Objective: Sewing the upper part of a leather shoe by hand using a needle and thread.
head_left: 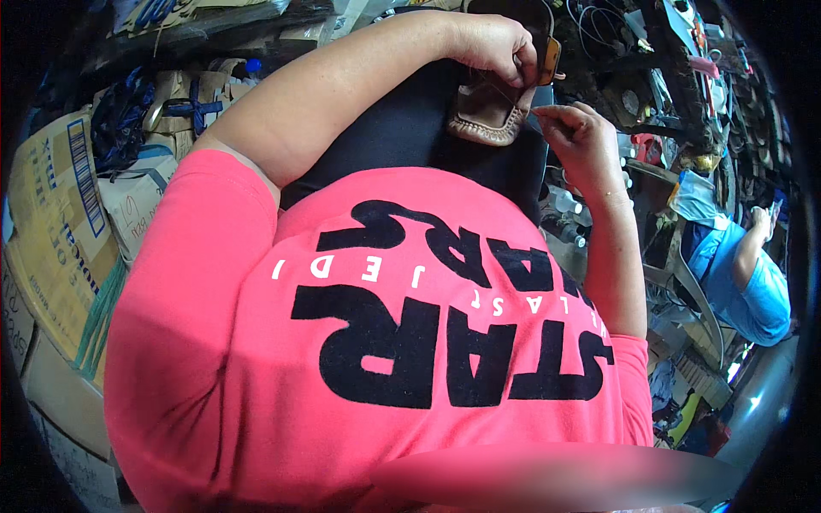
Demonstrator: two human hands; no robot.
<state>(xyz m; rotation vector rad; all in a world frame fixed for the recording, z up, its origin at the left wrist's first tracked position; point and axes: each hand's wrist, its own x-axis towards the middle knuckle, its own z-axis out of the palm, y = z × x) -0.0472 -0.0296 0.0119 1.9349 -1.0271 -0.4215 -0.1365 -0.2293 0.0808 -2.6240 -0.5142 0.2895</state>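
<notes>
A brown leather shoe (pixel 487 128) with a puckered, stitched toe seam rests on my dark-trousered lap at the top of the view. Over its opening, my left hand (pixel 500 50) is closed, thumb and fingers pinched together; whatever lies between them is too small to make out. Just right of the shoe is my right hand (pixel 586 145), its thumb and forefinger pinched on what looks like a fine thread (pixel 534 111) by the seam. An orange-brown piece (pixel 554 61) stands beside my left fingers. The shoe's far part is partly hidden behind my left hand.
Cardboard boxes (pixel 60 235) are stacked on the left. Clear plastic bottles (pixel 564 201) stand right of my lap, near a curved chair-like frame (pixel 697 286). Farther right sits another person in blue (pixel 740 274). Cables (pixel 599 26) and clutter fill the upper right.
</notes>
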